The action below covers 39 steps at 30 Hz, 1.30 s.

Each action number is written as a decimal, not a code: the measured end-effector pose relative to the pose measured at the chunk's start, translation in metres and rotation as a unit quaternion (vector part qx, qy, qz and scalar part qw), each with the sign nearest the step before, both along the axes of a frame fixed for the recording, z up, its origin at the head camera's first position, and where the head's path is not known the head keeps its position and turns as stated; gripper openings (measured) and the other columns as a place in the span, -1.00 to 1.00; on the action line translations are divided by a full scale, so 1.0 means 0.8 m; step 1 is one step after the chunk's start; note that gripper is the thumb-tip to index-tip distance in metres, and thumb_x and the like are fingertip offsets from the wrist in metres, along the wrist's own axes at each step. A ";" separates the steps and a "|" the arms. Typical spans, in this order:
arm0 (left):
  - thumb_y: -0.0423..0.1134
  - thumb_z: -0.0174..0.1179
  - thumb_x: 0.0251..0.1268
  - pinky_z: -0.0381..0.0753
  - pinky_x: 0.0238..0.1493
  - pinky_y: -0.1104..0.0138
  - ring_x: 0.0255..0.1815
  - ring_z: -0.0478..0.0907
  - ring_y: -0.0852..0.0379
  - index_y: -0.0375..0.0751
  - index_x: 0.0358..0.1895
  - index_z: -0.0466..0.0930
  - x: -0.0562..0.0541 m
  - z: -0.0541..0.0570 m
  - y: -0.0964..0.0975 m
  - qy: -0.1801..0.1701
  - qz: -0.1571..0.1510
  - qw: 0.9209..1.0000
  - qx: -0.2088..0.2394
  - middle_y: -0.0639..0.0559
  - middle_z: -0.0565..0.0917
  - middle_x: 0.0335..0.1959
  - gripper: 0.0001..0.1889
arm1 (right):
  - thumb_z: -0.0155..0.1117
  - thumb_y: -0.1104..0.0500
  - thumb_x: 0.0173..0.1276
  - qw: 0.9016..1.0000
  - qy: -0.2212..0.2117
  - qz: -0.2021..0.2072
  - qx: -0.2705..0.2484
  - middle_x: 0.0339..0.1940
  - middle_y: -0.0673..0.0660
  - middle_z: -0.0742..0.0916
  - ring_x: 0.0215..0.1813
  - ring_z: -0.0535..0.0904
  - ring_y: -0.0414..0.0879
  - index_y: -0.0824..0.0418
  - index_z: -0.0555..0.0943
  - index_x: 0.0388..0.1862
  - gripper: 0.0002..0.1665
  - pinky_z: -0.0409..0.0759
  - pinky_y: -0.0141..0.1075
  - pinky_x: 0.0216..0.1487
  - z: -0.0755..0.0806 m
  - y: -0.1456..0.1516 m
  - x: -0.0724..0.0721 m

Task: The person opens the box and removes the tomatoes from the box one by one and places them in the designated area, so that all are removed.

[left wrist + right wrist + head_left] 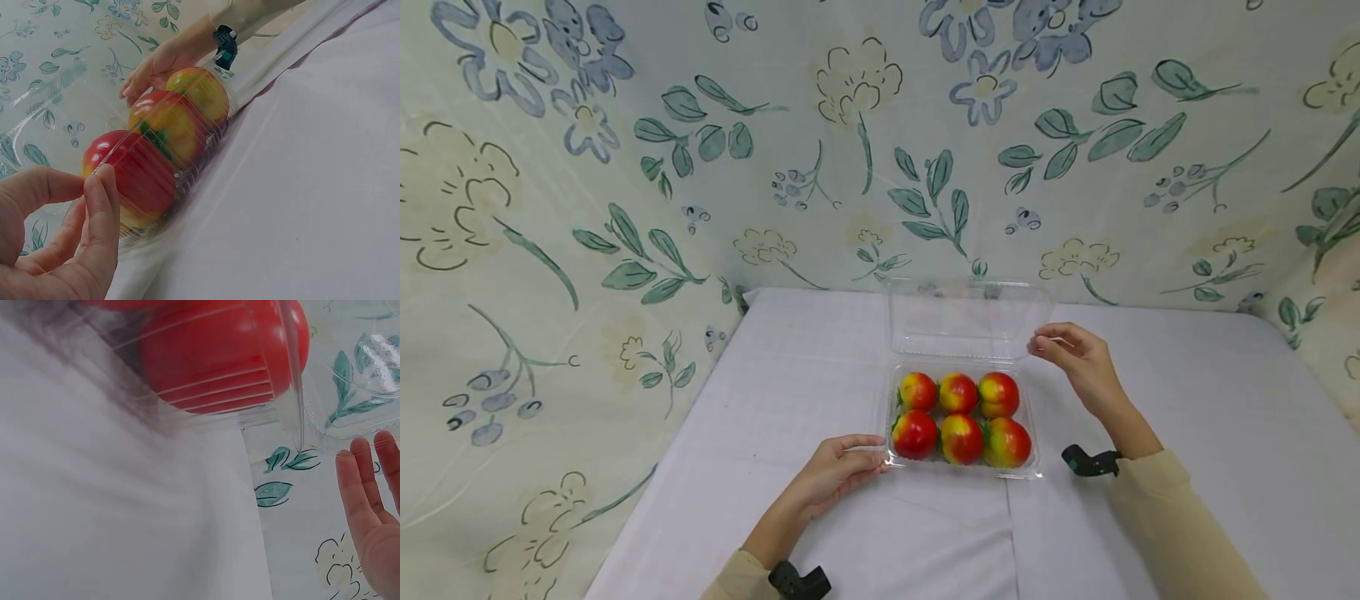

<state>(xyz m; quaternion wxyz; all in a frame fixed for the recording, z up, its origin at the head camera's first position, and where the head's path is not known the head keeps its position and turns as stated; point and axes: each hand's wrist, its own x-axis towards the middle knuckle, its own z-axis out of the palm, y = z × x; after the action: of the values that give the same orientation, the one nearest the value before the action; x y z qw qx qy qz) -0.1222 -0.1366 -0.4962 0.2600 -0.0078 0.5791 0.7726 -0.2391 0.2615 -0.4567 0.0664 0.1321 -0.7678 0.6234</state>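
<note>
A clear plastic clamshell box (1037, 457) lies on the white cloth, holding several shiny red-and-yellow, peach-like fruits (962, 439) in two rows. Green leaf bits show beside some of them. Its hinged lid (966, 321) stands raised at the back. My left hand (838, 475) pinches the rim at the front left corner between thumb and fingers; the left wrist view shows this grip (69, 225) close up. At the lid's lower right corner, my right hand (1082, 358) pinches the edge with thumb and forefinger. In the right wrist view its fingertips (361, 447) meet the lid's rim, thumb hidden.
White cloth (805, 375) covers the table, with a crease running forward from the box. Floral fabric (820, 167) hangs behind and at both sides, right along the table's back edge. Dark devices (1090, 461) are strapped on both wrists, over beige sleeves.
</note>
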 end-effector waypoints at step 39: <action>-0.42 0.20 0.38 0.58 0.14 0.17 -0.05 0.71 -0.01 -0.56 0.29 0.36 0.003 0.002 0.000 -0.008 0.006 1.000 0.000 -0.29 0.68 0.01 -0.52 | 0.21 0.39 0.44 0.998 -0.061 0.013 -0.006 -0.11 0.32 0.62 -0.20 0.72 -0.22 0.61 0.41 0.25 -0.53 0.68 -0.35 -0.09 0.000 -0.002 -0.032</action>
<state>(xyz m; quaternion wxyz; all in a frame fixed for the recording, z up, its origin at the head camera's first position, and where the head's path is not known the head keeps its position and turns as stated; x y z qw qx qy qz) -0.1195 -0.1364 -0.4942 0.2600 -0.0175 0.5768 0.7742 -0.2644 0.2602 -0.4571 0.0121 0.1041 -0.7649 0.6355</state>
